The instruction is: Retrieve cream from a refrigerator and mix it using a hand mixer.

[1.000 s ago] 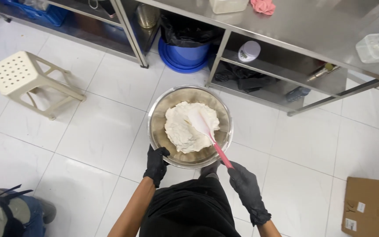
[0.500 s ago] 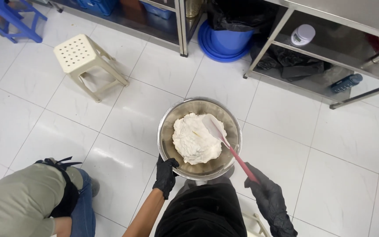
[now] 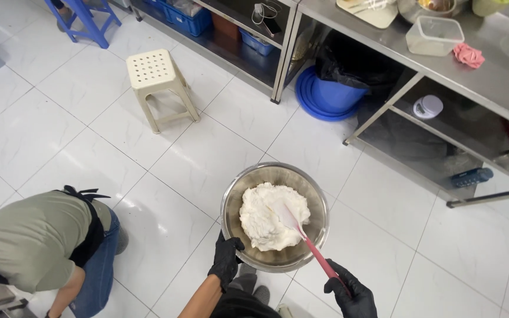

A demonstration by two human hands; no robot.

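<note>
Since half a second ago, the view has been swung so that the bowl (image 3: 275, 216) sits lower and more of the steel surface (image 3: 490, 70) is shown, while both hands are held much as they were. The left hand (image 3: 226, 259), black-gloved, is closed on the near left rim of the bowl; the right hand (image 3: 351, 292), also gloved, is wrapped around the red handle of the spatula (image 3: 301, 232), whose pale blade is sunk in the dough (image 3: 271, 217). The bowl is carried over the tiled floor (image 3: 195, 153), not set down anywhere. The dough is gathered into one soft, shaggy white mass filling the middle of the bowl; the walls are largely scraped clean, so the mixing is judged well advanced, though the lumpy surface suggests more folding is left. Farther out, a crouching person (image 3: 36, 247) is seen at the left, a cream stool (image 3: 159, 82) behind, a blue tub (image 3: 330, 97) under the surface, and a clear box (image 3: 434, 35) and pink cloth (image 3: 469, 55) on top.
</note>
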